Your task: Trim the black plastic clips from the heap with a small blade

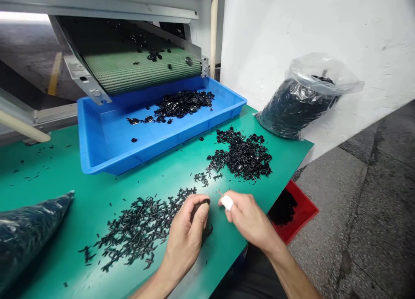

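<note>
My left hand (pixel 188 227) is closed, with a small round black plastic part (pixel 206 201) pinched between thumb and fingers. A short distance to its right, my right hand (pixel 244 212) is also closed, with a white wrap (pixel 227 202) on one digit. A thin tip pokes out of its fingers, too small to make out. Beside and partly behind my left hand lies a loose pile of black branched plastic sprues (pixel 139 227). Beyond my right hand there is a heap of small black plastic parts (pixel 246 154) on the green tabletop (pixel 155 178).
A blue tray (pixel 162 144) with black parts stands under a green conveyor belt (pixel 139 68). A filled clear bag (pixel 295 100) leans on the white wall. Another bag (pixel 26 238) lies at left. Below the table's right edge is a red bin (pixel 304 212) holding black pieces.
</note>
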Demonstrator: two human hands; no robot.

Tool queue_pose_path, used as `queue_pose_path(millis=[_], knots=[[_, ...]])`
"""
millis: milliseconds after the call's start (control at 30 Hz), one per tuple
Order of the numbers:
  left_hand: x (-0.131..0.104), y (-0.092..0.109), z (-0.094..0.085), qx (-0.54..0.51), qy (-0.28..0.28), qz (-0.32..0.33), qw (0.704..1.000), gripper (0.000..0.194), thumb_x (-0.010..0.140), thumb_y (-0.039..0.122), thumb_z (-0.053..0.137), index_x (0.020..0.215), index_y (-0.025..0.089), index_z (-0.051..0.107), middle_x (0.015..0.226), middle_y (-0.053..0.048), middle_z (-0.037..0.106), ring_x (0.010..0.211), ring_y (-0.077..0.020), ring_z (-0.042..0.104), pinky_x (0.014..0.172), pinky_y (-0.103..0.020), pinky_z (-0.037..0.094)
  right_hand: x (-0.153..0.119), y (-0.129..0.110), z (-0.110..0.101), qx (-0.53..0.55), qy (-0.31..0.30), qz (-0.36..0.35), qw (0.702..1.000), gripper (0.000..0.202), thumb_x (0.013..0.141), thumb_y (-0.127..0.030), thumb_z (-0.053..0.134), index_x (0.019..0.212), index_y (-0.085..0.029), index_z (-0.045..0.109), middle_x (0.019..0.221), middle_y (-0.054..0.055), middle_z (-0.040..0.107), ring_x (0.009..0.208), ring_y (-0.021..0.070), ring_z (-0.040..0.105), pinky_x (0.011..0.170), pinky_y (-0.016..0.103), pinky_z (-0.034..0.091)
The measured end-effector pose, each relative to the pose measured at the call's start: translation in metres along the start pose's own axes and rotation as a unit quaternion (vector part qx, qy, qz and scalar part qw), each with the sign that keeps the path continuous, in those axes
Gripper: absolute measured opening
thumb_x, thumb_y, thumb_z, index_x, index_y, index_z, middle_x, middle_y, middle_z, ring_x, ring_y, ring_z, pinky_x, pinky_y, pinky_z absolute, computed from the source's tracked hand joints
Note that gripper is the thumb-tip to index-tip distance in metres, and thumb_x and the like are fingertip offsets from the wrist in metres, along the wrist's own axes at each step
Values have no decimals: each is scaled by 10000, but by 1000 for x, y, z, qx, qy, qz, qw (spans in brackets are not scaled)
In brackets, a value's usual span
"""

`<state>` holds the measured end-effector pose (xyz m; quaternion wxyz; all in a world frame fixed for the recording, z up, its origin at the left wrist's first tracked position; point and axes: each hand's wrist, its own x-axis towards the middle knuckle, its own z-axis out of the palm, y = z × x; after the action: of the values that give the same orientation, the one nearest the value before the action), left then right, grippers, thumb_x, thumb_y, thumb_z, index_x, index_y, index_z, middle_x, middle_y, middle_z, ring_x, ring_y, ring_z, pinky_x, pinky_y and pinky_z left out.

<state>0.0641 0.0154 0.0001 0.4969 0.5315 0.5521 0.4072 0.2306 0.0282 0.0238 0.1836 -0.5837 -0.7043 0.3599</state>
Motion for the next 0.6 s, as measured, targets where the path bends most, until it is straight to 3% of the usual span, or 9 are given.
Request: queue_pose_path(millis=[67,167,300,433,600], knots=[[1,-2,0,-36,-10,-32,999,240,920,435,551,1014,223,612,622,53,455,536,-120,416,477,-227,322,4,5,-1,-64,23,5,998,271,846,-30,383,777,-211,571,599,-66,590,571,94,526,555,200,308],[6,0,0,-150,-21,-67,986,230,926,434,557,1022,229,594,660,57,494,487,-79,359,438,-192,279,4,13,0,-130,70,20,989,232,878,-47,417,784,-211,551,654,-44,601,602,115,527,555,242,271],[16,21,-8,-288,4,-87,954,160,916,362,586,948,207,609,631,68,510,399,-31,258,379,-156,217,2,25,4,-215,147,61,963,196,943,-82,411,908,-185,573,858,41,639,706,163,578,567,287,243],[24,49,-30,-388,44,-85,917,128,884,266,576,800,173,606,579,81,446,356,-22,211,322,-140,204,12,31,12,-285,180,66,939,202,978,-109,385,909,-165,567,881,82,620,728,187,606,539,298,228],[18,72,-67,-421,96,-54,900,143,842,199,547,714,157,593,571,77,419,335,-22,240,284,-129,232,44,9,30,-344,171,9,923,194,952,-48,387,925,-166,539,882,81,617,732,163,624,528,265,279]])
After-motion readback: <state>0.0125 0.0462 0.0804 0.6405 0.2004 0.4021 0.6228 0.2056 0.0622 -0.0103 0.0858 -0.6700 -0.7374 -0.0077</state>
